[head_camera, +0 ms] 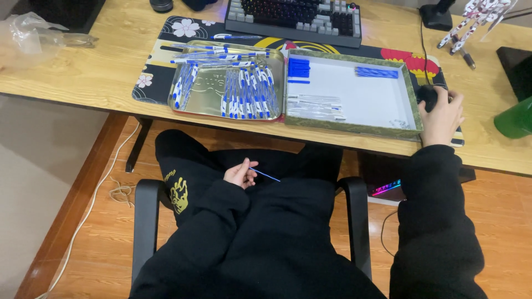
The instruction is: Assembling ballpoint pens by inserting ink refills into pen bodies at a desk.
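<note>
I see the left hand (240, 173) low over the lap, fingers pinching a thin blue pen refill (265, 175); its long axis runs from ten o'clock to four, free end pointing right. At two o'clock the right hand (441, 115) cups a black computer mouse (428, 95). I judge this a pause mid-assembly: next, fitting the refill calls for a barrel from the gold metal tray (183, 106).

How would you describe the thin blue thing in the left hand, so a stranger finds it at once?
Start at the wooden desk, then look below its edge to the lap. There the left hand pinches a thin blue refill. Unlike the pens in the metal tray, it is bare and alone.
</note>
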